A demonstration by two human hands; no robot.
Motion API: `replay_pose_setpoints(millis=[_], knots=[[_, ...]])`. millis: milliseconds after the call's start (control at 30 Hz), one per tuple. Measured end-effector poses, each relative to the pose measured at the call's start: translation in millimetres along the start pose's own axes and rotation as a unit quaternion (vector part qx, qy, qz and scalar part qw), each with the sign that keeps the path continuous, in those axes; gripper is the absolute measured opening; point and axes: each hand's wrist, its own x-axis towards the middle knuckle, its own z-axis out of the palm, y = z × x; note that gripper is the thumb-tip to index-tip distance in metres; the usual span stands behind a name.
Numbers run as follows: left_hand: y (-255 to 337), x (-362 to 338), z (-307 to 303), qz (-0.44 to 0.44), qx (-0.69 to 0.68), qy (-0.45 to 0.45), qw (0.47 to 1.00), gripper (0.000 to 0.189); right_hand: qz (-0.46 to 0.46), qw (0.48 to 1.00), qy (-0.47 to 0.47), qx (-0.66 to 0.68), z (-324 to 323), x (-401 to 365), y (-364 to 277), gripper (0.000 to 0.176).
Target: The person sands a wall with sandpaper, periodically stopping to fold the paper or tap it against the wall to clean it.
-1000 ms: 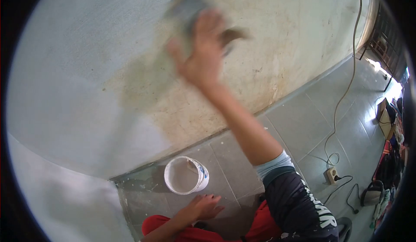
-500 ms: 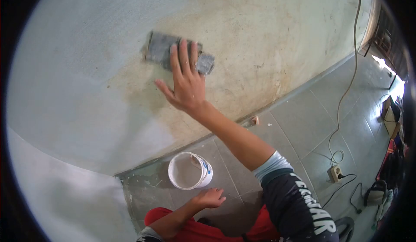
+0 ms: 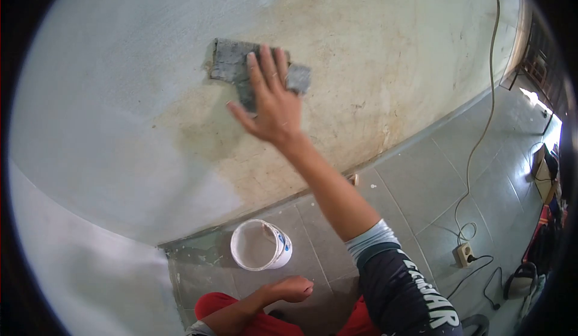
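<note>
My right hand [image 3: 277, 104] lies with spread fingers over a grey, worn sheet [image 3: 232, 62], pressing it flat against the wall [image 3: 343, 95]. One piece of the sheet sticks out to the right of the fingers. The wall is pale grey at the left and stained yellowish around the hand. Low in the view, my left hand [image 3: 294, 289] is closed above my red-clad legs; whether anything is inside it is hidden. A white bucket [image 3: 285, 248] stands on the floor just beyond it, close to the wall's foot.
Grey floor tiles [image 3: 415, 185] run along the wall. A small block [image 3: 353, 180] lies by the wall's base. A cable [image 3: 486, 113] hangs down to a socket strip [image 3: 464, 255] on the right. Bags and cloths [image 3: 545, 227] are piled at the far right.
My right hand and the grey sheet have shifted slightly right along the wall. The fingers of my left hand have curled in.
</note>
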Motion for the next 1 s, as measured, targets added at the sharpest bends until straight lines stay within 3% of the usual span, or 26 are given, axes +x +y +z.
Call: replay_pose_setpoints(millis=[33, 100, 133, 200, 300, 367, 400, 467, 500, 633, 733, 767, 833, 867, 933, 1000], knots=[[-3.5, -4.2, 0.1, -0.017, 0.009, -0.028, 0.999, 0.028, 0.008, 0.999, -0.022, -0.049, -10.1, 10.2, 19.5, 0.098], [28.0, -23.5, -23.4, -0.046, -0.002, -0.043, 0.998, 0.029, 0.138, 0.977, 0.109, 0.12, -18.0, 48.1, 62.9, 0.102], [41.9, -29.8, -27.4, -0.072, -0.018, -0.06, 0.995, 0.031, 0.141, 0.977, 0.106, 0.121, -28.0, 55.3, 71.1, 0.102], [34.2, -26.1, -12.7, -0.05, -0.039, -0.06, 0.996, 0.032, 0.293, 0.949, 0.077, 0.09, -47.4, 64.2, 77.2, 0.106], [3.4, -0.7, 4.6, -0.02, -0.043, -0.09, 0.995, 0.033, 0.102, 0.991, 0.048, 0.072, -4.4, 14.7, 1.6, 0.105], [-2.9, 11.0, 19.6, -0.013, -0.041, -0.121, 0.992, 0.034, 0.027, 0.991, -0.038, 0.126, -7.6, -11.3, -33.1, 0.096], [-4.1, 14.4, 23.7, -0.016, -0.003, -0.133, 0.991, 0.032, 0.027, 0.991, -0.036, 0.127, -9.3, -9.4, -24.9, 0.096], [-4.7, 7.4, 18.0, -0.027, 0.038, -0.145, 0.988, 0.03, -0.001, 0.989, -0.042, 0.142, -12.7, 1.2, 2.4, 0.079], [2.9, -0.4, 10.4, -0.022, 0.03, -0.097, 0.995, 0.025, -0.007, 0.987, 0.018, 0.159, -11.6, 9.5, 10.8, 0.062], [21.1, -20.9, -9.2, -0.054, 0.016, -0.012, 0.998, 0.021, 0.048, 0.989, 0.107, 0.087, -31.3, 41.6, -7.9, 0.054], [6.6, -18.1, -2.2, -0.087, 0.026, -0.069, 0.993, 0.023, -0.011, 0.996, 0.072, 0.057, -6.4, 13.7, -29.4, 0.053], [5.2, -18.6, -1.3, -0.091, 0.026, -0.067, 0.993, 0.023, 0.0, 0.988, 0.047, 0.147, 5.6, -1.1, -30.5, 0.064], [12.3, -14.3, -9.0, -0.159, 0.054, -0.154, 0.974, 0.027, -0.013, 0.99, 0.02, 0.137, 7.0, -8.9, -19.6, 0.072], [12.9, -15.9, -11.5, -0.158, 0.052, -0.148, 0.975, 0.027, -0.026, 0.992, -0.01, 0.122, 6.5, -11.8, -13.5, 0.081], [13.7, -17.7, -11.7, -0.151, 0.07, -0.117, 0.979, 0.031, -0.026, 0.997, -0.002, 0.069, 6.3, -14.3, -3.6, 0.09], [10.2, -17.7, -7.7, -0.154, 0.068, -0.109, 0.98, 0.031, -0.066, 0.99, 0.121, 0.021, 12.0, -0.1, 26.8, 0.081]])
